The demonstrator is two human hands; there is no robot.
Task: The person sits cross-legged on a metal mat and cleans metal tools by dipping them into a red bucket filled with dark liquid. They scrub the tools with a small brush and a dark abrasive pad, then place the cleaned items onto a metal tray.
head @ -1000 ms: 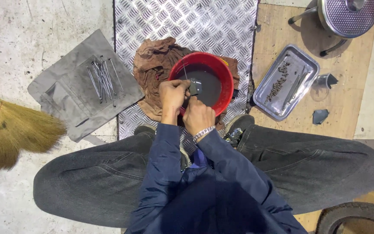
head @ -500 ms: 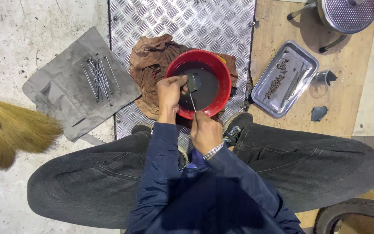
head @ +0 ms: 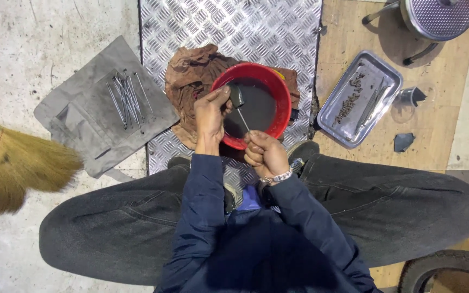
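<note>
I sit cross-legged over a red bowl (head: 278, 92) of dark liquid that rests on a brown rag (head: 188, 73). My left hand (head: 210, 114) pinches a small dark pad (head: 236, 96) at the bowl's near-left rim. The pad is wrapped around the upper end of a thin metal rod (head: 243, 120). My right hand (head: 264, 154) grips the rod's lower end just below the bowl's near rim. The rod slants from the pad down to my right fist.
Several thin metal rods (head: 127, 100) lie on a grey cloth (head: 82, 122) at left. A steel tray (head: 378, 84) with small parts lies at right on a wooden board. A broom (head: 12, 163) lies far left, a metal pan (head: 441, 16) top right, a tyre (head: 446, 268) bottom right.
My right hand has drawn back toward me, out of the bowl to below its rim, pulling the rod through the pad. The left hand stays at the rim.
</note>
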